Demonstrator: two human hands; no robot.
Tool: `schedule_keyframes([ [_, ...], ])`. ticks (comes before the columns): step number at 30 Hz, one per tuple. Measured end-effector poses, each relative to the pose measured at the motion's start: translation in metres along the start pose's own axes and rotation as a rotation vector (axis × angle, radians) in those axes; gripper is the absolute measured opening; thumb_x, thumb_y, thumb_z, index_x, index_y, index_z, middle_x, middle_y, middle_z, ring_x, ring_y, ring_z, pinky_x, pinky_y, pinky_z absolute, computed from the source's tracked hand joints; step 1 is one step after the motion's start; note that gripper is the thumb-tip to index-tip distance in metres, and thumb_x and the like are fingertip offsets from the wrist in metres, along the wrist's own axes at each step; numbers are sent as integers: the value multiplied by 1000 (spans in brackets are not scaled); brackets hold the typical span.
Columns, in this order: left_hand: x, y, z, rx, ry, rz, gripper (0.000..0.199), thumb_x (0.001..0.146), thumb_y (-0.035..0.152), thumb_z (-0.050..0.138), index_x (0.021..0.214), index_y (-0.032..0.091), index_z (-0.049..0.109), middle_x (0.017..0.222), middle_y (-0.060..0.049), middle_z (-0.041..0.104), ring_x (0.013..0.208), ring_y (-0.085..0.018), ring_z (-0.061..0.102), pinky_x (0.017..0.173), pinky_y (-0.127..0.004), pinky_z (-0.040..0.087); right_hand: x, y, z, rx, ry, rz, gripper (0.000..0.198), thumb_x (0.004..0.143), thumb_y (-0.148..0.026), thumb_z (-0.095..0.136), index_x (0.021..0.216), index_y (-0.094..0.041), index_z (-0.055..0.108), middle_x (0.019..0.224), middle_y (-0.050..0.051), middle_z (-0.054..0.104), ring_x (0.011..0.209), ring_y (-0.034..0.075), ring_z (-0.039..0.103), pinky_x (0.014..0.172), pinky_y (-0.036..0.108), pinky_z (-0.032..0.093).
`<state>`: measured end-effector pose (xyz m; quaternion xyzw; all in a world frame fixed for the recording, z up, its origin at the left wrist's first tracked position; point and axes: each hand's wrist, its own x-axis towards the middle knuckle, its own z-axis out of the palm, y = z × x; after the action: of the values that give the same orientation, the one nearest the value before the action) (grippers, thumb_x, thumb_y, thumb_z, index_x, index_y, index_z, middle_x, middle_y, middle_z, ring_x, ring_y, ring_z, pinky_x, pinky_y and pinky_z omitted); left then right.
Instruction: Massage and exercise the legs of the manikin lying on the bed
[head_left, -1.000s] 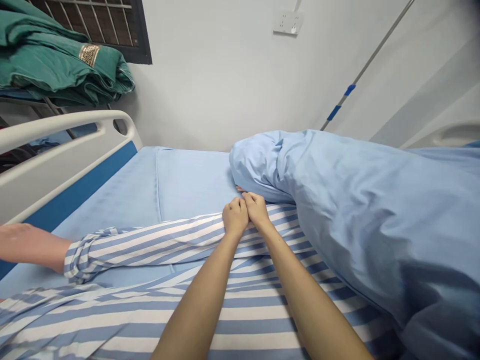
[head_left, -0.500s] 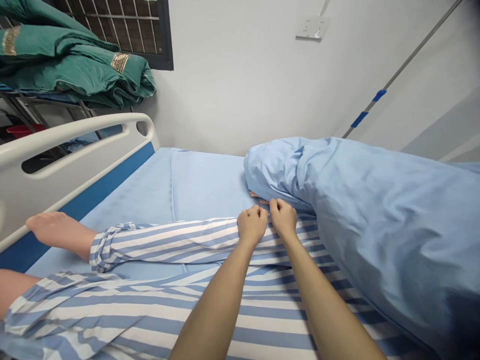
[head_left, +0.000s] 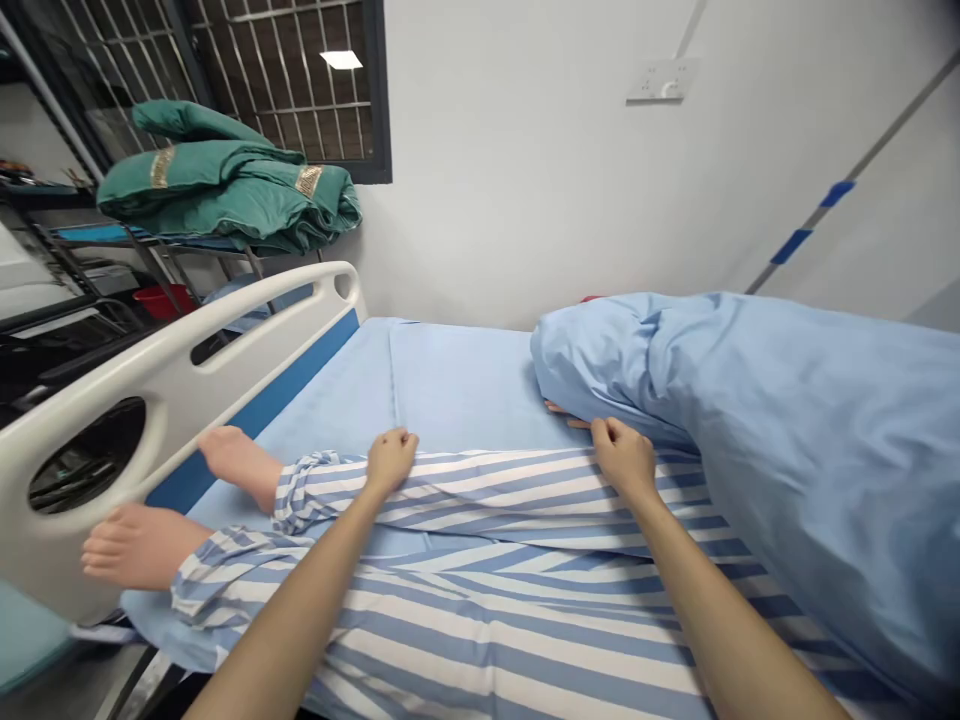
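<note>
A person or manikin lies on a bed in blue-and-white striped trousers (head_left: pixel 480 490), with two bare feet (head_left: pixel 142 548) toward the left. My left hand (head_left: pixel 391 460) is closed at the far leg's shin, over the far edge of the trouser leg. Farther right, my right hand (head_left: pixel 624 458) is also closed, over the same leg's upper part beside a folded blue quilt (head_left: pixel 757 430). Whatever either fist grips is hidden. Fingertips (head_left: pixel 576 424) of the lying figure peek out from under the quilt, close to my right hand.
A light-blue sheet (head_left: pixel 465 380) covers the mattress. The bed's cream end board (head_left: pixel 172 370) rises at the left. Behind it, green folded bedding (head_left: pixel 232 190) lies on a rack by a barred window (head_left: pixel 285 80). A wall socket (head_left: pixel 664 80) and a pole (head_left: pixel 810 220) are at the back.
My left hand has moved left along the leg, away from my right hand, toward the ankle. The right hand stays by the quilt. The view has shifted, showing both feet.
</note>
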<state>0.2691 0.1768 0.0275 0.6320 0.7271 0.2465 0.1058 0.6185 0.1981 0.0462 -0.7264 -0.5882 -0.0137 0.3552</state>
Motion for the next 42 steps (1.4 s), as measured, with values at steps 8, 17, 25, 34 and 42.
schedule_keyframes([
  [8,-2,-101,-55,184,65,-171,30,80,32,34,67,20,58,72,-6,64,71,-18,55,60,-25,32,-2,-3,4,-180,16,29,34,79,-36,36,54,-19,51,55,6,53,50,14,35,50,27,22],
  [17,-6,-94,-47,246,59,-185,37,81,32,32,88,15,64,85,-12,66,83,-24,60,71,-32,40,-12,-49,21,-531,-268,135,42,82,-40,31,85,-18,67,79,16,64,68,26,58,54,30,31],
  [25,-8,-104,-43,182,70,-83,38,85,28,26,86,15,62,80,-11,66,78,-25,62,69,-35,43,-114,-236,123,-32,-349,-228,39,83,-39,32,58,-18,54,57,3,55,55,13,45,52,24,23],
  [34,-11,-112,-55,49,128,-133,33,89,31,23,92,19,54,78,-7,66,73,-20,62,64,-28,40,-149,-333,165,635,-464,-224,35,77,-37,38,48,-19,38,44,-5,38,48,10,34,48,23,24],
  [42,-12,-107,-52,63,178,-140,38,90,34,20,86,20,55,74,-6,66,70,-18,61,61,-27,36,-150,-320,178,678,-497,-181,36,79,-37,35,49,-19,42,47,-3,44,50,11,36,50,23,26],
])
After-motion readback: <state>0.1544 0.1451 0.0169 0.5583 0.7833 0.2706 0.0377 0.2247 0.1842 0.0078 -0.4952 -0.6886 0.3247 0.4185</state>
